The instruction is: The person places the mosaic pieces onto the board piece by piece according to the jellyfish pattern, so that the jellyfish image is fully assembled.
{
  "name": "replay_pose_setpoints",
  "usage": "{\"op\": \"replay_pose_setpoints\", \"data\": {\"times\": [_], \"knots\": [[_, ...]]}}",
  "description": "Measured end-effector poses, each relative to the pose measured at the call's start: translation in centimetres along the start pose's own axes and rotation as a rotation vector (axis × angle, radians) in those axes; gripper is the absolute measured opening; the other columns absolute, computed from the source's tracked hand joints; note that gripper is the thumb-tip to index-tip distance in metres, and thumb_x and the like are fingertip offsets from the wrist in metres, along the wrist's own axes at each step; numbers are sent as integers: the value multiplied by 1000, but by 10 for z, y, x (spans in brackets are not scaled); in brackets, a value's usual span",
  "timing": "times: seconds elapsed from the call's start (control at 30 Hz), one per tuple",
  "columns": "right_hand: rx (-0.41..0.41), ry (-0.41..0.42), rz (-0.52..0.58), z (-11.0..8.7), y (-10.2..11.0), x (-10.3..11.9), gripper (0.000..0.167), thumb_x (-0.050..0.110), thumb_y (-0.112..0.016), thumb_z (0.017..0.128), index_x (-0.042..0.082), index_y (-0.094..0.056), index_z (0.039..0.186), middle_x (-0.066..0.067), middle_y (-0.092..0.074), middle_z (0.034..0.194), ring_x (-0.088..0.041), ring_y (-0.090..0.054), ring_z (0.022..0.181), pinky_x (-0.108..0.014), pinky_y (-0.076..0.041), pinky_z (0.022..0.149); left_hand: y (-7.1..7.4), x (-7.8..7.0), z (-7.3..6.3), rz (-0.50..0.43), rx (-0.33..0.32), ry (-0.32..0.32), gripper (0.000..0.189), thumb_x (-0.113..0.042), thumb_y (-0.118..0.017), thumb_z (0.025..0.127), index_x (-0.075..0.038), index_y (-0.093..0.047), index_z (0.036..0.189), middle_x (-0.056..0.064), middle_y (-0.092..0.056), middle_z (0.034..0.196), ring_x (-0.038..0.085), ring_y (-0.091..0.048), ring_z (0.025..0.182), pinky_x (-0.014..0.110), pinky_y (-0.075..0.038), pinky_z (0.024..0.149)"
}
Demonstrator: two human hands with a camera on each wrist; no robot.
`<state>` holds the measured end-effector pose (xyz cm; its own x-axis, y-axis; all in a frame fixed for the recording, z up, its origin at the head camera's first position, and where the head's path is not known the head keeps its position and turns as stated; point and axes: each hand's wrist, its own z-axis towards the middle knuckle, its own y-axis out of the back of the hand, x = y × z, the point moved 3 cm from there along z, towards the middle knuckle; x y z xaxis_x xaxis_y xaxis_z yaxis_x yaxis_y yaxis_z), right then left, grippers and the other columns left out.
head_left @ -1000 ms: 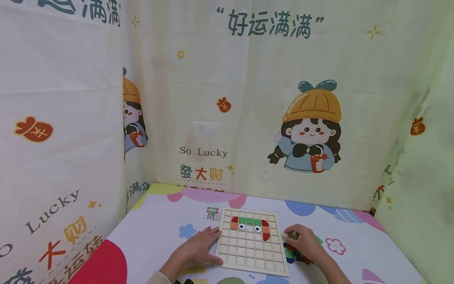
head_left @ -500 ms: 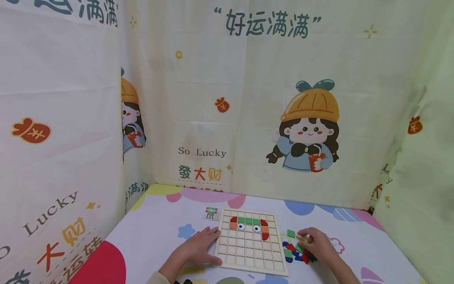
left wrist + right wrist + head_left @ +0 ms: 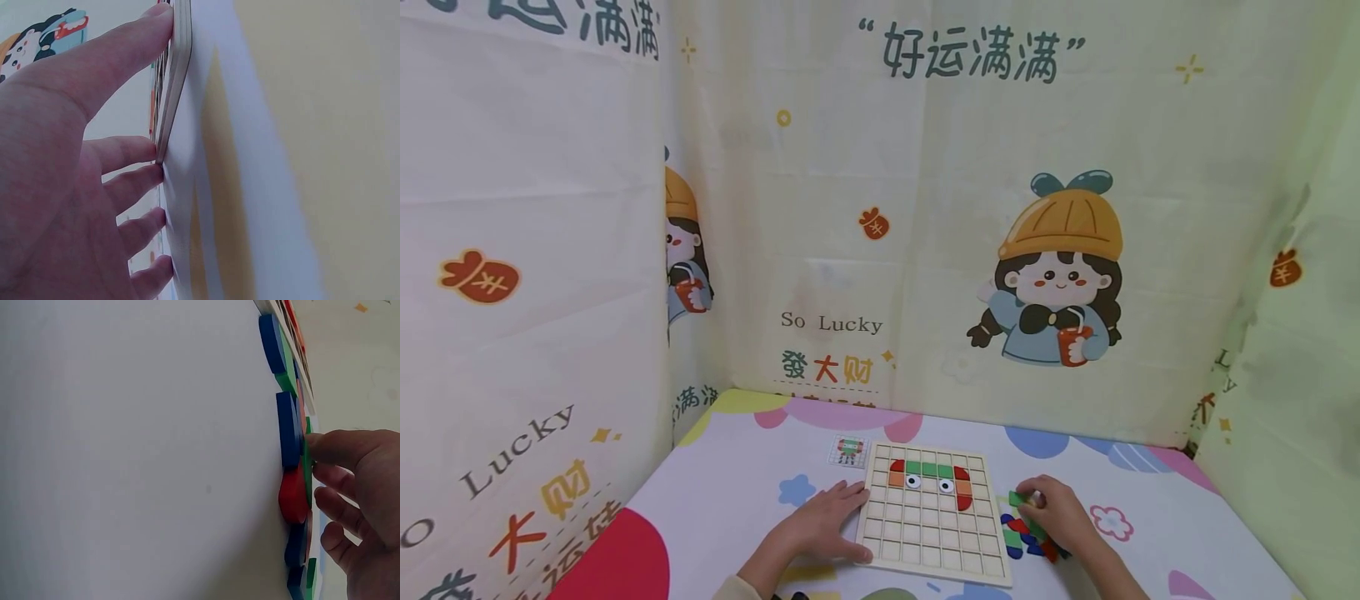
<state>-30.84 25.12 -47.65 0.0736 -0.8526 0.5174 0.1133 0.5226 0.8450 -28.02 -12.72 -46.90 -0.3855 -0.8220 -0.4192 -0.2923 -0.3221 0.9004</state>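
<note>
Got the left hand (image 3: 822, 523) spread wide along the left edge of a grid board (image 3: 929, 533) lying flat on the tabletop (image 3: 1150, 508), with the thumb by its near-left corner. Got the right hand (image 3: 1060, 512), fingers bent, down at the loose pieces (image 3: 1013, 540) just off the board's right edge, honestly can't tell whether pinching one. Seeing a little card (image 3: 850, 450) just off the board's far-left corner, plus roomy tabletop farther right of the board.

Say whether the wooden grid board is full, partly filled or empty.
Partly filled: the grid board holds coloured pieces and two eye pieces toward its far edge; the nearest rows are bare.
</note>
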Motion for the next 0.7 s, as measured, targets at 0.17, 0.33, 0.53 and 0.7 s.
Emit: {"op": "replay_pose_setpoints", "data": {"times": [0.17, 0.33, 0.53, 0.7], "knots": [[2, 7, 2, 0, -1, 3, 18, 12, -79, 76, 14, -72, 93, 3, -57, 83, -13, -46, 72, -22, -37, 60, 0, -1, 0, -6, -1, 1, 89, -60, -73, 72, -19, -44, 146, 0, -39, 155, 33, -29, 146, 57, -28, 116], [5, -9, -5, 0, -3, 3, 19, 13, -79, 76, 15, -71, 93, 3, -58, 80, -13, -46, 71, -22, -37, 58, 1, -1, -1, -9, 1, 3, 89, -60, -73, 73, -19, -44, 146, 0, -38, 155, 33, -28, 146, 57, -27, 116], [-4, -36, 43, -2, -7, 10, 16, 13, -78, 77, 15, -70, 91, 3, -57, 76, -14, -46, 69, -21, -36, 55, 0, -1, -2, -13, -1, 5, 88, -59, -73, 73, -19, -44, 146, 0, -38, 155, 33, -28, 146, 57, -27, 116], [-21, 5, 74, -2, -12, 25, 15, 12, -78, 78, 17, -71, 89, 5, -62, 82, -13, -47, 72, -21, -37, 56, -1, -1, -1, -15, -4, -1, 88, -59, -73, 73, -19, -44, 146, 1, -38, 155, 33, -28, 146, 57, -27, 117]]}}
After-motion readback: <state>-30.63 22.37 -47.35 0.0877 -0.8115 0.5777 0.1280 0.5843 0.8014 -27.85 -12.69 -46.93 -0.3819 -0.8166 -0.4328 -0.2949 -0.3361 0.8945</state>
